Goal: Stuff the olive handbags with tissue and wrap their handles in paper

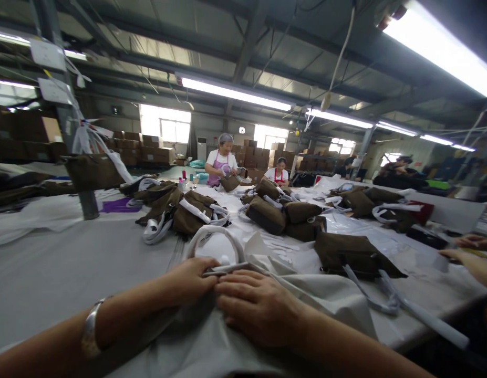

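A light grey fabric bag (pixel 325 296) with a wrapped, pale loop handle (pixel 217 231) lies before me at the table's near side. At its upper edge, my left hand (pixel 196 281) is closed, thumb and fingers pinching the rim near the base of the handle. Right beside it, my right hand (pixel 259 304) has its fingers laid together over the same edge, with the back of the hand up; its thumb is hidden. The two hands nearly touch. The handle stands upright just beyond them.
Dark olive bags with wrapped handles (pixel 267 212) lie in piles across the table (pixel 121 262). One olive bag (pixel 355 254) is right of the grey one. Another person's hands (pixel 469 252) are at the right edge. A metal post (pixel 89 205) rises at left.
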Tool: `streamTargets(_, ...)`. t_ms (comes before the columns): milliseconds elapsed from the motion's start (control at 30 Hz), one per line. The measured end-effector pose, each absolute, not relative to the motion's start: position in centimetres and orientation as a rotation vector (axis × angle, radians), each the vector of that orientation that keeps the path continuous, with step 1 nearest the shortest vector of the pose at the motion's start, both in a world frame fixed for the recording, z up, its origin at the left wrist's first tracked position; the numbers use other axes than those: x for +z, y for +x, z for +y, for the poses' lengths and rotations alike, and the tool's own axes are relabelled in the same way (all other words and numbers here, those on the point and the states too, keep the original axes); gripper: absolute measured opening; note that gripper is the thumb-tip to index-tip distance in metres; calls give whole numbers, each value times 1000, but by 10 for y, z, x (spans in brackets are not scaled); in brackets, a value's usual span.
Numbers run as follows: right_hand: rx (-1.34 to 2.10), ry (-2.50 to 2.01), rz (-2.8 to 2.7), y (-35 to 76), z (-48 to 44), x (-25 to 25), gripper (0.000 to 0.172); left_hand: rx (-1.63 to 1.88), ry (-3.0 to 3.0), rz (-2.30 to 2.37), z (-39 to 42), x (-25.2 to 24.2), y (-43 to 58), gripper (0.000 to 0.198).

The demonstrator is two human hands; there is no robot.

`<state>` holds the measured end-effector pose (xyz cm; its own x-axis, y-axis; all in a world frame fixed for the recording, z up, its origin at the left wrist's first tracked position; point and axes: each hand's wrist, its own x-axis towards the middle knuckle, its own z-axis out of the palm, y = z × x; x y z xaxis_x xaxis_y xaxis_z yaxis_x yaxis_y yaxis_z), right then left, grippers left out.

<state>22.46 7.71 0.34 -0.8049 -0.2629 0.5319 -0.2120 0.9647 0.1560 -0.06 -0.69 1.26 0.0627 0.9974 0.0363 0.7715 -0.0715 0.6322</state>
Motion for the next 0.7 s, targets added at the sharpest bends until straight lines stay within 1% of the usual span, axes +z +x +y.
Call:
streamTargets(100,-224,167,-2670,221,77,-10,42,754,1748,1622,4,11,-7,55)
streamTargets(267,-355,89,-2591,220,78,-34,46,826,1630,1543,4,21,-10,64)
streamTargets(333,-374,113,-2505,220,76,-34,47,798,1644,1511,4,25,-11,63)
streamTargets(433,-367,191,-2403,220,73,-30,46,752,1732,1529,10,25,-14,50)
streamTargets(500,-333,224,-2467,218,73,-29,45,697,1802,1561,14,24,-16,44)
streamTargets(600,-265,141,-2678,213,77,-31,51,620,1895,1627,11,33,-19,39)
streamTargets(633,-246,81,-2734,210,80,-33,53,631,1927,1684,5,38,-20,40)
streamTargets(700,-213,-27,-2804,204,84,-36,51,691,1976,1837,-18,45,-20,47)
